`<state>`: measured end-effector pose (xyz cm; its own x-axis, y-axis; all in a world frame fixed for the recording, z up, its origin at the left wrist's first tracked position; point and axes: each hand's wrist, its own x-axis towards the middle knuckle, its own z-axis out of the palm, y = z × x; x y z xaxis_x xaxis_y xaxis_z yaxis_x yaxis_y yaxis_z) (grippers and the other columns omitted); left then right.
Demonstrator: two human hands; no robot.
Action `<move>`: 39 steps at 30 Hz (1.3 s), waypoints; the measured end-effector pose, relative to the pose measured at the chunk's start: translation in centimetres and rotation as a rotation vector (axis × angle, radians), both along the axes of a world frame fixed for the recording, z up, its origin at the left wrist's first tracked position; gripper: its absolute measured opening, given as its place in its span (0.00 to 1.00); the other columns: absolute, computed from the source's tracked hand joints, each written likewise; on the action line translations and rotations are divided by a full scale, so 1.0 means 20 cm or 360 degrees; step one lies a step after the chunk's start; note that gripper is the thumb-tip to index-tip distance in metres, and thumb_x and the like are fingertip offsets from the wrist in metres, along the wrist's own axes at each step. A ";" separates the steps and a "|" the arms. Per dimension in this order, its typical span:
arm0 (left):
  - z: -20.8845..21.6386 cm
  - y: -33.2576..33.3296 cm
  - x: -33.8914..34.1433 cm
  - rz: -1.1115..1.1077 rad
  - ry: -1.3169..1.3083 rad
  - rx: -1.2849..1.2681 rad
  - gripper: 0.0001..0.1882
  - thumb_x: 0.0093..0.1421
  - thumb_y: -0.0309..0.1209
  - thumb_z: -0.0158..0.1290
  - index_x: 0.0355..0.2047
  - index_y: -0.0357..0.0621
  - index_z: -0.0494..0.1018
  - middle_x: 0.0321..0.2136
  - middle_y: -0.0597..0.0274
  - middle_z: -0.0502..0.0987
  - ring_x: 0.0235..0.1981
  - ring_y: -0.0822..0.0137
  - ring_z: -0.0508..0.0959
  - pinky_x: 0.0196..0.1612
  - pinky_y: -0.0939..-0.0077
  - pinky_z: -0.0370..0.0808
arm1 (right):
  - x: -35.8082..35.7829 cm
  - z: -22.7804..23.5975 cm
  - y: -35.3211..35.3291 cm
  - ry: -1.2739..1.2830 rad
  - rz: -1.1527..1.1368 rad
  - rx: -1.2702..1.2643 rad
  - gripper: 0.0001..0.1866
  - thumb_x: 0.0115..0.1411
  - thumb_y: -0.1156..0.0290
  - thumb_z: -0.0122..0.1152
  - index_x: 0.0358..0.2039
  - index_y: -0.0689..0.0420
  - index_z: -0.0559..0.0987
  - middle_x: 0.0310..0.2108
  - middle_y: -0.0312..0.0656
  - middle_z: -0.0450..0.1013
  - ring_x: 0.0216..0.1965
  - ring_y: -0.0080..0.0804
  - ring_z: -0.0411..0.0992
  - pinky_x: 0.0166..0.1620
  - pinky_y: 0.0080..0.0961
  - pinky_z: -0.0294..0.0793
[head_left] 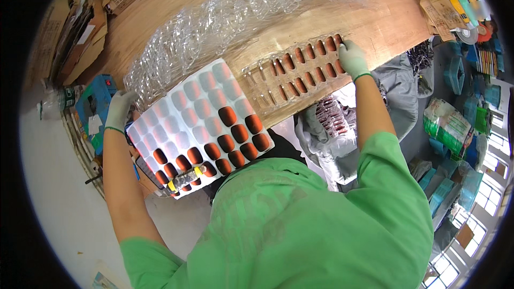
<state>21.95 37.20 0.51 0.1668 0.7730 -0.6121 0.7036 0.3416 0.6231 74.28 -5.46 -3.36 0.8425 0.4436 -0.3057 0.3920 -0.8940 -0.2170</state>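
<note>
My right hand, in a pale glove, is closed at the right end of a clear plastic tray. Rows of dark brown-to-orange lens-shaped pieces sit in its pockets, except toward the left end. In front of me, a tilted white sheet carries rows of similar rounded pieces; many look pale, as if under a translucent film. A yellow-ended tool like a utility knife lies across its near left part. My left hand, also gloved, has its fingers bent around the left end of the clear plastic trays.
The nested clear trays curve across the wooden table. Flattened cardboard is stacked at the far left, beside a blue bin. Grey wrapping hangs at the table's right edge. Shelves and blue crates stand farther right.
</note>
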 end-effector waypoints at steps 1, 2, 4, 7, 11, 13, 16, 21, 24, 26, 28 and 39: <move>-0.02 0.03 -0.07 0.0061 -0.0046 -0.0018 0.15 0.55 0.32 0.60 0.40 0.35 0.74 0.23 0.65 0.73 0.18 0.74 0.70 0.19 0.77 0.63 | -0.02 0.03 0.01 0.0007 -0.0010 0.0052 0.23 0.65 0.58 0.47 0.54 0.59 0.76 0.48 0.61 0.76 0.52 0.60 0.74 0.58 0.48 0.70; -0.05 0.07 -0.14 0.0035 -0.0275 -0.0021 0.12 0.55 0.31 0.59 0.36 0.38 0.74 0.22 0.67 0.72 0.18 0.75 0.69 0.20 0.77 0.62 | -0.06 0.06 0.01 -0.0118 -0.0007 0.0099 0.24 0.65 0.57 0.47 0.55 0.60 0.74 0.50 0.60 0.76 0.53 0.59 0.73 0.58 0.48 0.71; 0.07 0.06 -0.10 0.0189 -0.0447 0.0166 0.10 0.57 0.31 0.59 0.35 0.39 0.74 0.21 0.68 0.71 0.17 0.77 0.68 0.20 0.79 0.62 | -0.16 0.10 -0.03 -0.0448 0.0211 0.0292 0.25 0.65 0.58 0.50 0.56 0.60 0.74 0.50 0.58 0.75 0.52 0.57 0.74 0.57 0.48 0.72; 0.34 -0.08 -0.07 0.0278 -0.0594 0.0428 0.10 0.60 0.32 0.58 0.37 0.39 0.75 0.21 0.70 0.71 0.18 0.79 0.67 0.20 0.81 0.61 | -0.57 0.24 0.04 -0.0472 0.0387 0.0789 0.21 0.61 0.63 0.58 0.52 0.59 0.77 0.48 0.56 0.76 0.50 0.54 0.74 0.56 0.45 0.73; 0.57 -0.52 -0.05 0.0362 -0.0631 0.0809 0.11 0.63 0.36 0.59 0.38 0.41 0.76 0.19 0.74 0.67 0.19 0.82 0.64 0.21 0.83 0.62 | -1.31 0.39 0.28 0.0000 0.0916 0.0892 0.19 0.58 0.64 0.61 0.49 0.58 0.79 0.44 0.53 0.76 0.49 0.50 0.74 0.53 0.44 0.73; 0.56 -0.75 -0.18 0.0327 -0.0705 0.0804 0.14 0.65 0.36 0.57 0.42 0.38 0.75 0.21 0.71 0.70 0.19 0.81 0.66 0.23 0.83 0.64 | -1.54 0.43 0.38 -0.0012 0.0976 0.0656 0.19 0.57 0.63 0.61 0.48 0.57 0.79 0.44 0.52 0.75 0.50 0.52 0.73 0.54 0.46 0.72; 0.54 -1.13 -0.41 0.0132 -0.0971 0.0775 0.13 0.66 0.34 0.56 0.46 0.38 0.74 0.30 0.66 0.74 0.27 0.77 0.71 0.30 0.82 0.70 | -1.63 0.39 0.49 -0.0105 0.0938 0.0273 0.22 0.52 0.62 0.64 0.46 0.58 0.79 0.44 0.55 0.74 0.50 0.55 0.72 0.55 0.46 0.72; 0.61 -1.37 -0.71 -0.0675 -0.0843 0.0890 0.15 0.67 0.33 0.53 0.48 0.36 0.72 0.37 0.55 0.78 0.37 0.66 0.79 0.42 0.70 0.76 | -1.54 0.39 0.54 0.0006 0.1065 0.0203 0.24 0.47 0.63 0.70 0.43 0.60 0.78 0.41 0.56 0.76 0.44 0.55 0.75 0.50 0.45 0.75; 0.69 -1.41 -0.80 -0.0900 -0.0925 0.0827 0.16 0.68 0.34 0.51 0.49 0.34 0.70 0.38 0.47 0.80 0.39 0.57 0.83 0.44 0.66 0.78 | -1.53 0.44 0.55 0.0081 0.1199 0.0331 0.17 0.49 0.69 0.70 0.38 0.62 0.76 0.35 0.54 0.76 0.38 0.50 0.76 0.43 0.41 0.74; 0.71 -1.42 -0.87 -0.0933 -0.1003 0.0607 0.16 0.68 0.35 0.49 0.49 0.35 0.69 0.38 0.45 0.81 0.40 0.54 0.84 0.45 0.64 0.78 | -1.60 0.54 0.59 0.0223 0.1333 0.0392 0.10 0.55 0.75 0.65 0.35 0.63 0.74 0.31 0.51 0.75 0.33 0.49 0.75 0.38 0.38 0.74; 0.69 -1.43 -0.91 -0.0891 -0.1088 0.0531 0.16 0.69 0.34 0.48 0.49 0.34 0.69 0.37 0.47 0.81 0.39 0.54 0.84 0.46 0.64 0.78 | -1.74 0.59 0.57 -0.0174 0.1643 0.0849 0.06 0.58 0.75 0.61 0.36 0.60 0.76 0.30 0.50 0.75 0.32 0.51 0.76 0.35 0.41 0.75; 0.59 -1.40 -0.95 -0.0511 -0.1186 0.0534 0.14 0.72 0.34 0.42 0.45 0.33 0.69 0.32 0.51 0.82 0.33 0.62 0.84 0.38 0.69 0.79 | -2.53 0.57 0.34 -0.0202 0.1146 0.1678 0.13 0.61 0.82 0.60 0.48 0.64 0.75 0.37 0.51 0.76 0.36 0.40 0.78 0.41 0.30 0.77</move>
